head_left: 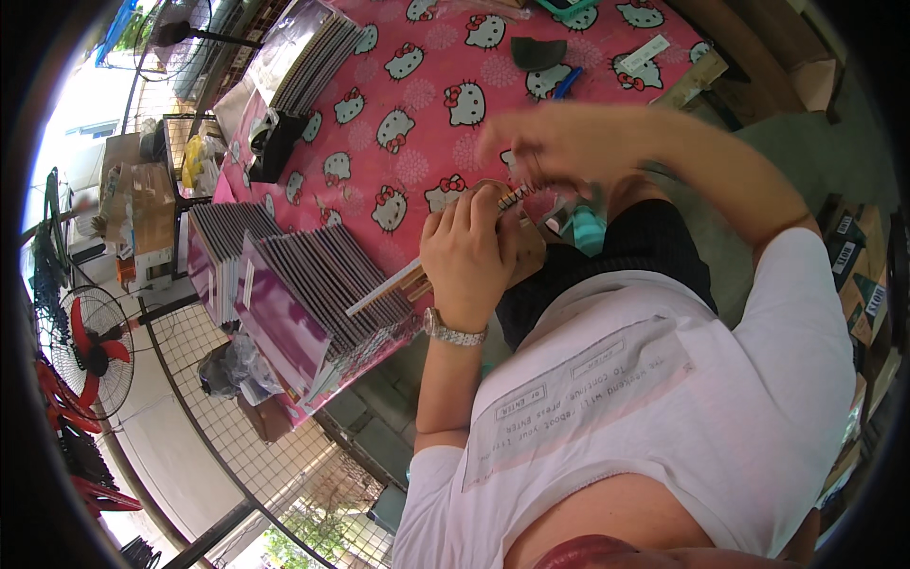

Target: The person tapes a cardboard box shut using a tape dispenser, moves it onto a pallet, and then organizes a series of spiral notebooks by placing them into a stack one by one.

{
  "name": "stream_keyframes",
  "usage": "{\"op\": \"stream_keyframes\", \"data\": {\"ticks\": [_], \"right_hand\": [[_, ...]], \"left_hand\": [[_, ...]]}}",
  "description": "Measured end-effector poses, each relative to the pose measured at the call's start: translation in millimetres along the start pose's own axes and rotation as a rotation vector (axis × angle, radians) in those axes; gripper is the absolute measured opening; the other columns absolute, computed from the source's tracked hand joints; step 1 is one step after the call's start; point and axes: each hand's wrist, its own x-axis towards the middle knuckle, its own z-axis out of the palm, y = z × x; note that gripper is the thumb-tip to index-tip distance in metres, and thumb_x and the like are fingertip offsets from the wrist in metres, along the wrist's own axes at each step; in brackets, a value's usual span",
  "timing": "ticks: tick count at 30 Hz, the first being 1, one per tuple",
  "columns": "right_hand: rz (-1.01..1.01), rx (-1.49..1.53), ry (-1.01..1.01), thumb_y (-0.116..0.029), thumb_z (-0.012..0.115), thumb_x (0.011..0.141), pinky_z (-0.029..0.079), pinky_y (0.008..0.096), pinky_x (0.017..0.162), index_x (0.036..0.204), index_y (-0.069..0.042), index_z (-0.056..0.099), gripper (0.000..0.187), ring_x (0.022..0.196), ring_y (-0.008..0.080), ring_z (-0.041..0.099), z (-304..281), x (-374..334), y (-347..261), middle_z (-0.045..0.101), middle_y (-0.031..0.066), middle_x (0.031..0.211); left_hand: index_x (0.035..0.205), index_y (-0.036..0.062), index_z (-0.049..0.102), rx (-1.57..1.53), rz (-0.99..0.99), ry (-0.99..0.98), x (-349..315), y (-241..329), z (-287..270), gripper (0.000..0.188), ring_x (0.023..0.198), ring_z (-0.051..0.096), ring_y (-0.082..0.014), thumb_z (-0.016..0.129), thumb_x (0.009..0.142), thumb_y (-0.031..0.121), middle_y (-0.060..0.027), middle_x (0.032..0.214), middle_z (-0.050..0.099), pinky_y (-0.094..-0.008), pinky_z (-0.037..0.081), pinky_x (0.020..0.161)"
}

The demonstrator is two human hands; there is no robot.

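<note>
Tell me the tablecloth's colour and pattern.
The tablecloth is pink, printed with red-bowed white cat faces and pale flowers; best seen in the head view.

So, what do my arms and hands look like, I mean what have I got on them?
You're wearing short white sleeves, with the arms bare below them. The left hand is ungloved, and its wrist carries a silver-coloured watch with a metal link band. The right hand looks bare too, but it's blurred, so finer details can't be made out.

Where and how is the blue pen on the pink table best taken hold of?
The blue pen is probably best pinched across its middle, the right hand coming from above, because it is slim and lies on the pink tablecloth.
</note>
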Motion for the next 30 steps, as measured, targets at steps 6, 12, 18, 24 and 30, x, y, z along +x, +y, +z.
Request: {"op": "stream_keyframes", "data": {"ticks": [6,12,18,24,30], "right_hand": [[0.500,-0.959,0.994,-0.046,0.053,0.094,0.046,0.0504,0.092,0.131,-0.011,0.046,0.051,0.119,0.0339,0.053,-55,114,140,0.056,0.0214,0.121],[0.384,-1.123,0.738,-0.038,0.068,0.083,0.047,0.0469,0.091,0.126,-0.012,0.059,0.051,0.117,0.0326,0.056,-72,121,144,0.051,0.0195,0.135],[-0.365,0.308,-0.272,-0.017,0.076,0.076,0.046,0.0342,0.095,0.111,-0.003,0.071,0.038,0.120,0.0230,0.056,-39,56,39,0.053,0.0154,0.139],[-0.327,0.203,-0.403,-0.016,0.079,0.073,0.041,0.0369,0.104,0.114,-0.002,0.069,0.045,0.123,0.0267,0.054,-28,60,30,0.055,0.0171,0.135],[-0.408,0.206,-0.465,-0.018,0.080,0.073,0.041,0.0374,0.103,0.115,-0.003,0.069,0.046,0.122,0.0269,0.054,-28,62,18,0.056,0.0162,0.133]], "left_hand": [[0.096,0.0081,0.062,0.017,0.014,0.003,1,-3,6,0.014,0.070,0.060,-0.0277,0.064,0.089,0.020,-0.0074,0.078,0.062,-0.0365,0.044,0.068],[0.100,0.0092,0.064,0.001,0.003,-0.072,-3,-2,3,0.018,0.078,0.062,-0.0259,0.064,0.088,0.023,-0.0059,0.084,0.065,-0.0389,0.045,0.075],[0.102,0.0110,0.061,0.421,-0.149,0.012,-15,12,-9,0.031,0.098,0.060,-0.0224,0.069,0.081,0.033,-0.0034,0.100,0.066,-0.0505,0.035,0.099],[0.089,0.0111,0.063,0.293,-0.195,0.060,-32,-6,-2,0.026,0.081,0.058,-0.0216,0.074,0.077,0.031,-0.0021,0.085,0.063,-0.0409,0.037,0.089],[0.088,0.0112,0.063,0.266,-0.196,0.070,-30,-7,0,0.030,0.080,0.057,-0.0220,0.072,0.076,0.036,-0.0038,0.083,0.061,-0.0437,0.037,0.089]]}}
